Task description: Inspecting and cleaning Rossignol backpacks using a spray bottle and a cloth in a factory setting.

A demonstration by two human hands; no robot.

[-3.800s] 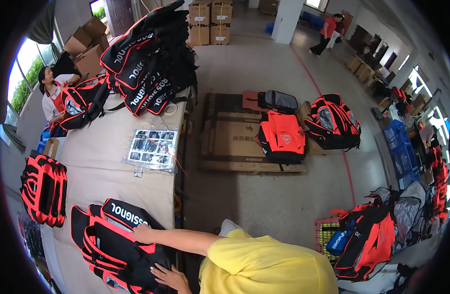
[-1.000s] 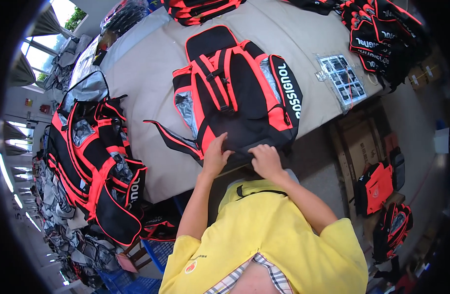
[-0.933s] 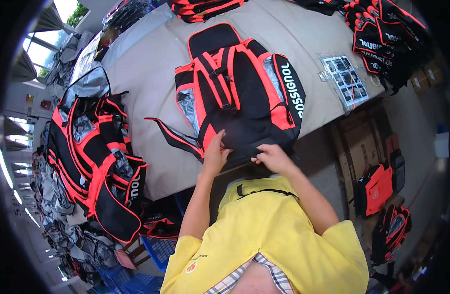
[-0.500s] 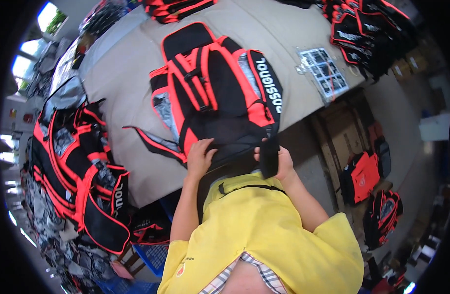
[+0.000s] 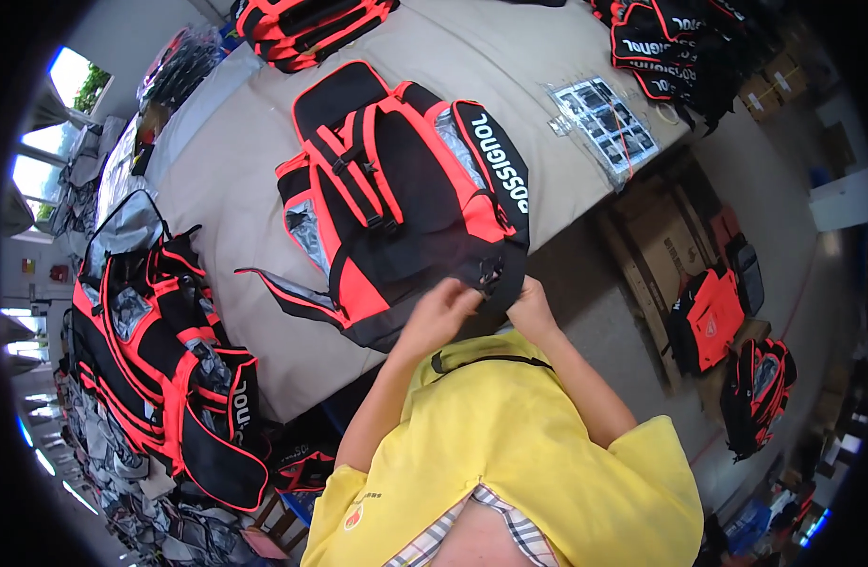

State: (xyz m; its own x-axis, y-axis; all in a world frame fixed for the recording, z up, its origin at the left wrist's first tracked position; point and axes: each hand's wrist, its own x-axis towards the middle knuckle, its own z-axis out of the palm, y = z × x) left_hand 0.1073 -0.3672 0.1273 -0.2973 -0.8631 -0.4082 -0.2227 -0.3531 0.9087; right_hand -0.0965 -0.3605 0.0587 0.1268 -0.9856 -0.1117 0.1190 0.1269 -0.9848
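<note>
A black backpack (image 5: 429, 189) with bright orange-red trim and silvery side panels lies on the cloth-covered table, its shoulder straps (image 5: 363, 170) facing up and its lower end toward me. At the lower right corner of the backpack, my left hand (image 5: 441, 314) is closed with fingers curled; what they hold, if anything, is hidden. Just beyond its fingertips is a small dark shiny patch (image 5: 490, 272). My right hand (image 5: 534, 310) pinches the black fabric at the same corner, a short way to the right. Out to the left of the backpack sticks a trimmed side flap (image 5: 292, 298).
Another black and orange-red bag (image 5: 160, 331) hangs over the table's left side. Stacked bags (image 5: 311, 28) and black pieces (image 5: 675, 47) lie at the far edge. A plastic-wrapped printed sheet (image 5: 604, 123) rests at right. Bags (image 5: 713, 321) and cartons (image 5: 774, 85) stand beyond on the floor.
My left hand has moved right, from the backpack's lower left to its lower right corner. The black flap that stood up in my right hand no longer shows. The view has shifted slightly.
</note>
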